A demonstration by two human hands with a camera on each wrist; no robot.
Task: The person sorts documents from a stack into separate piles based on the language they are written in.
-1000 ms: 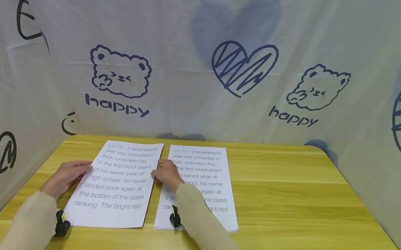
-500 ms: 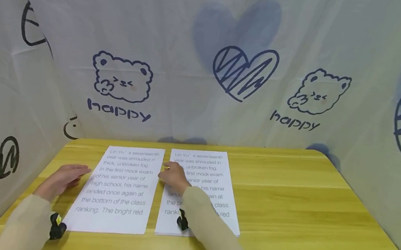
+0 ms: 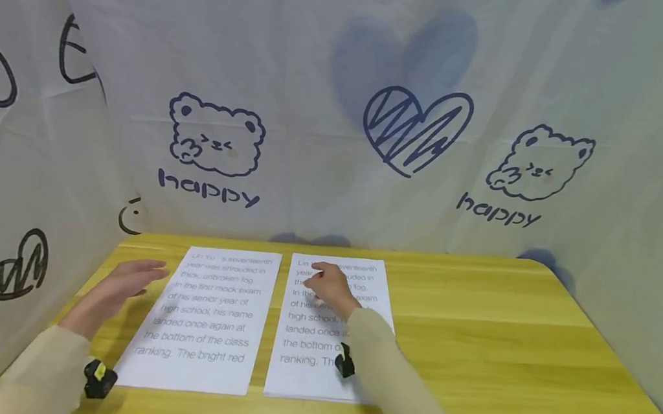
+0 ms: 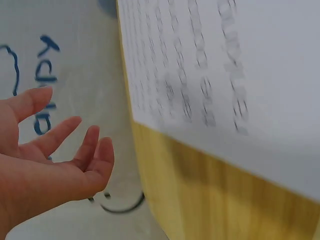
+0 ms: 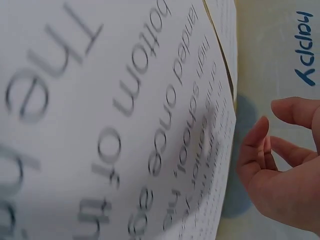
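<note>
Two white printed paper stacks or sheets lie side by side on the table. Beside the upper left edge of the left paper (image 3: 205,327) hovers my left hand (image 3: 117,287), its fingers spread and holding nothing; the left wrist view shows the same hand (image 4: 60,155) apart from the page. Above the right paper (image 3: 300,377) is my right hand (image 3: 331,288), covering some of its text. Thumb and fingers are bent loosely with a gap between them in the right wrist view, and nothing is in that hand (image 5: 285,165).
The yellow wood-grain table (image 3: 472,348) extends to the right of the papers. A pale cloth (image 3: 311,166) with bear and heart drawings hangs behind and at both sides. Each sleeve carries a small black device (image 3: 99,378) at the wrist.
Both hands have come away from the left paper, which they touched at its two sides. The right hand has moved right over the other paper. The left paper now lies flat.
</note>
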